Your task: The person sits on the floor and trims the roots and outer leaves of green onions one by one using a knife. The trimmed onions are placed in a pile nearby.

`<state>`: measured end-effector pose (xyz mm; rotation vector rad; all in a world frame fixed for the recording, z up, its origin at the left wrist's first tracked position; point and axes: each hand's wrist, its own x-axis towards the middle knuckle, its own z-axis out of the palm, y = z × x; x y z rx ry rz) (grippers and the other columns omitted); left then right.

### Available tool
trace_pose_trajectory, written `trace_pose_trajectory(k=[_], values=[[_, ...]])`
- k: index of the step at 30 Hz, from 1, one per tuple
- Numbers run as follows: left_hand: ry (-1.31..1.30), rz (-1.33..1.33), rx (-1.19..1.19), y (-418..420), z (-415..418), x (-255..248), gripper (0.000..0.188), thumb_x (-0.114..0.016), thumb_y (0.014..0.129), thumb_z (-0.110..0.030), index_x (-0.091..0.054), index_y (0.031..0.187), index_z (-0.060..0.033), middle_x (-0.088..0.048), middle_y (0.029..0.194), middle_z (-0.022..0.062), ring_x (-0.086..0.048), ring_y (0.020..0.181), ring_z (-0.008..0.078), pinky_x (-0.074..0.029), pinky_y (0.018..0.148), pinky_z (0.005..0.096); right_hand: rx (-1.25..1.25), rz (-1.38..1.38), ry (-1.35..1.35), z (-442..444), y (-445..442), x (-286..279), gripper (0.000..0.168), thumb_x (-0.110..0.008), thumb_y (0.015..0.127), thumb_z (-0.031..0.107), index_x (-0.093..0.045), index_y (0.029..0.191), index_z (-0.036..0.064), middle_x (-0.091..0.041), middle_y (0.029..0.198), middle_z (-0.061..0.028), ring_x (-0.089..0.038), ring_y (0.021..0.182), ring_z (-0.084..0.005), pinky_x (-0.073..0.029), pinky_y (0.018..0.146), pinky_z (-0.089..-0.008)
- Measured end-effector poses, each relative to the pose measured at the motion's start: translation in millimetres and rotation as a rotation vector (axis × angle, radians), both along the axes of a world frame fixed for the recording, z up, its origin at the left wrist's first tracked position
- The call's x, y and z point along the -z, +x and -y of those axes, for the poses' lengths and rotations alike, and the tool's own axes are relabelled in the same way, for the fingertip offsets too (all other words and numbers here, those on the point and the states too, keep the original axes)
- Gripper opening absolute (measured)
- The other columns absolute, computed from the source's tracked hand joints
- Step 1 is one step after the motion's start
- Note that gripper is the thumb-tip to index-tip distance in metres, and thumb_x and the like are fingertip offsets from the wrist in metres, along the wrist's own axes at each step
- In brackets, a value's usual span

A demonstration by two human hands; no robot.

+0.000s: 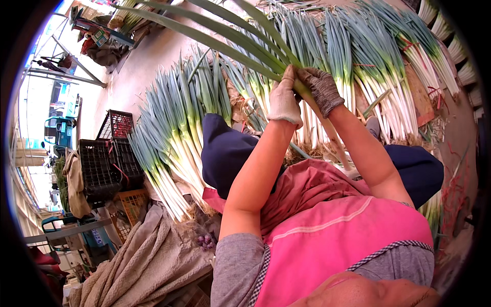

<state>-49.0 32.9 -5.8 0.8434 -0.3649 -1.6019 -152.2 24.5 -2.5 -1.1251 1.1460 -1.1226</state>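
Observation:
One long green onion [318, 105] lies slantwise in front of my chest. Its broad green leaves fan out to the upper left, and its pale stem runs down towards my lap. My left hand [285, 99], in a whitish knit glove, grips it where the leaves meet the stem. Right beside it, my right hand [320, 90] in a dirty grey-brown glove also closes around the onion. Dense rows of green onions lie on the floor, one row [180, 130] left of my knee and another [383, 76] ahead to the right. Red ties circle some bunches [412, 46].
Black plastic crates [101, 167] stand at the left, near an orange crate [132, 205]. A beige quilted cover [153, 253] drapes over something at lower left. Small purple bulbs [206, 241] lie near my left side. Loose red strings [454, 195] litter the floor at right.

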Motion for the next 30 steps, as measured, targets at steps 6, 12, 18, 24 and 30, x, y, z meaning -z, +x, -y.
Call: trace_pose_trajectory(k=[6, 12, 18, 24, 30], values=[[-0.035, -0.105, 0.0, 3, 4, 8, 0.037, -0.062, 0.085, -0.022, -0.053, 0.115, -0.0015, -0.059, 0.105, 0.0068, -0.057, 0.091, 0.0176, -0.045, 0.079, 0.0281, 0.164, 0.471, 0.095, -10, 12, 19, 0.024, -0.06, 0.087, 0.023, -0.062, 0.095, 0.0, -0.063, 0.083, -0.0047, -0.057, 0.073, -0.0101, -0.047, 0.065, -0.0224], [0.058, -0.119, -0.039, 1, 5, 10, 0.027, -0.061, 0.086, -0.022, -0.056, 0.103, -0.0018, -0.061, 0.093, 0.0092, -0.059, 0.077, 0.0191, -0.049, 0.065, 0.0298, 0.27, -0.01, -0.111, -25, 13, 29, 0.016, -0.059, 0.088, 0.016, -0.059, 0.094, 0.001, -0.059, 0.081, -0.002, -0.05, 0.073, -0.0071, -0.043, 0.067, -0.0224], [0.003, -0.139, 0.079, 2, -3, 8, 0.025, -0.062, 0.086, -0.023, -0.055, 0.096, -0.0011, -0.062, 0.089, 0.0099, -0.06, 0.072, 0.0199, -0.05, 0.059, 0.0317, 0.202, -0.02, -0.195, -37, -2, 48, 0.014, -0.057, 0.088, 0.013, -0.056, 0.096, 0.001, -0.058, 0.087, -0.0023, -0.051, 0.08, -0.0082, -0.042, 0.073, -0.0242], [0.05, 0.041, -0.03, 4, -1, -1, 0.029, -0.057, 0.089, -0.028, -0.058, 0.1, -0.0014, -0.062, 0.087, 0.0086, -0.06, 0.073, 0.0187, -0.051, 0.066, 0.034, 0.117, 0.374, -0.145, -71, -13, 46, 0.015, -0.058, 0.088, 0.015, -0.056, 0.095, 0.003, -0.06, 0.088, -0.0015, -0.053, 0.083, -0.0094, -0.042, 0.077, -0.0238], [0.087, -0.101, -0.117, 37, 18, -8, 0.026, -0.053, 0.091, -0.026, -0.054, 0.096, -0.0001, -0.062, 0.082, 0.0103, -0.061, 0.068, 0.0214, -0.053, 0.068, 0.0375, -0.142, 0.269, 0.085, -99, -59, 72, 0.017, -0.061, 0.085, 0.018, -0.059, 0.097, 0.006, -0.059, 0.086, 0.0022, -0.052, 0.081, -0.0068, -0.042, 0.076, -0.0229]])
